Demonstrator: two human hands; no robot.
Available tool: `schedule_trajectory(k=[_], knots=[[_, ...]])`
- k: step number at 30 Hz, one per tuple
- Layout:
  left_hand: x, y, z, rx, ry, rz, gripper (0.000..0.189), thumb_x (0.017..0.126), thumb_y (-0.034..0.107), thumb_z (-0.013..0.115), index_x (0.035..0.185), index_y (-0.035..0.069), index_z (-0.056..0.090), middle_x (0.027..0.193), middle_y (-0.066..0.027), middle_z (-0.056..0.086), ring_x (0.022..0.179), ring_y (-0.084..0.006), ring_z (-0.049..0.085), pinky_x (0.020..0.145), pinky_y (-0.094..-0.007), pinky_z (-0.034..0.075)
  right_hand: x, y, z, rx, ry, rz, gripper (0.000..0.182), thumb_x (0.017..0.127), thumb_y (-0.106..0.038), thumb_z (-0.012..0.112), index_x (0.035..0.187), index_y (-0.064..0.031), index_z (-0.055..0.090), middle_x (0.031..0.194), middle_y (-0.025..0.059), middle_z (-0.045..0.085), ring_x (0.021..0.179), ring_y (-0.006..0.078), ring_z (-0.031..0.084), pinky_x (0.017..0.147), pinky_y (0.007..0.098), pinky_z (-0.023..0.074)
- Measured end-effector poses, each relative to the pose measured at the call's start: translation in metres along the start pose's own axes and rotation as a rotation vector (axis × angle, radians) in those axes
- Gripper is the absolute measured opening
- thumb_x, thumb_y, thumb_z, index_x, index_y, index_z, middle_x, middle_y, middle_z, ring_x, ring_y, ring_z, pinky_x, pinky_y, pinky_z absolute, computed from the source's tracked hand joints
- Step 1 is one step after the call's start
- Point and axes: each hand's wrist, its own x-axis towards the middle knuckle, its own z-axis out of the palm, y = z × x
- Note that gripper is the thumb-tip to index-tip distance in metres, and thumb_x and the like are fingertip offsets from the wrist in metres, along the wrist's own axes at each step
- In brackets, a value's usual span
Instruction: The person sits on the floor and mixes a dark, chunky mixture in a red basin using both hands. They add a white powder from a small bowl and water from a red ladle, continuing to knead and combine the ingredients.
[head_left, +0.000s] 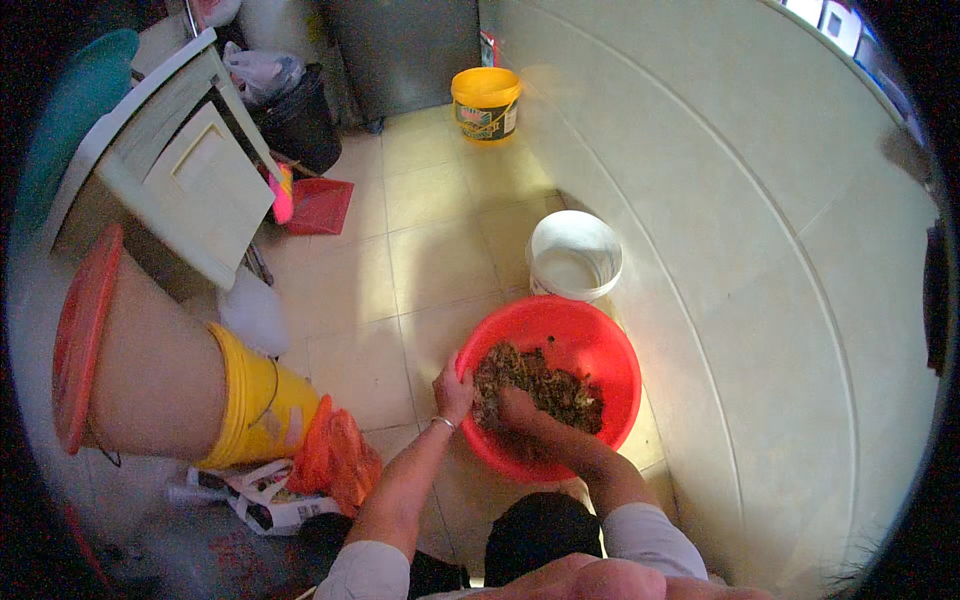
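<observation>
A large red plastic basin (626, 352) stands on the tiled floor before me, holding a heap of brown-green, leafy-looking chopped material (551, 386). My left hand (454, 391) grips the basin's left rim, with a bracelet at the wrist. Reaching in from the lower right, my right hand (517, 409) is sunk partly in the left part of the heap; its fingers are hidden, so whether they close on anything does not show. Just beyond the basin is a white plastic bucket (574, 255), its inside visible.
Farther off stands a yellow bucket (486, 105) near the tiled wall (720, 225). To the left are a red dustpan (321, 206), a pale plastic chair (210, 180), yellow buckets (259, 397), an orange plastic bag (337, 457) and a black bin (300, 124).
</observation>
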Motion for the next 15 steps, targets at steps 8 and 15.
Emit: schedule_trajectory(k=[8,15], knots=[[0.004,-0.038,-0.030,0.063,0.065,-0.028,0.043,0.087,0.016,0.059,0.126,0.001,0.051,0.115,-0.0233,0.061,0.106,-0.0380,0.058,0.092,-0.0418,0.046,-0.049,-0.048,-0.020,0.604,0.137,-0.110,0.042,0.086,-0.022,0.058,0.119,0.0028,0.054,0.111,0.0251,0.060,0.099,0.0411,0.058,0.090,0.0452,0.0457],[-0.012,-0.047,-0.050,-0.067,0.173,-0.141,0.045,0.084,0.014,0.064,0.126,0.001,0.052,0.116,-0.0223,0.060,0.105,-0.0341,0.060,0.091,-0.0385,0.046,-0.076,-0.027,-0.083,0.500,0.049,0.024,0.064,0.089,-0.033,0.057,0.139,-0.0022,0.034,0.116,0.0270,0.058,0.112,0.0420,0.054,0.095,0.0469,0.0430]])
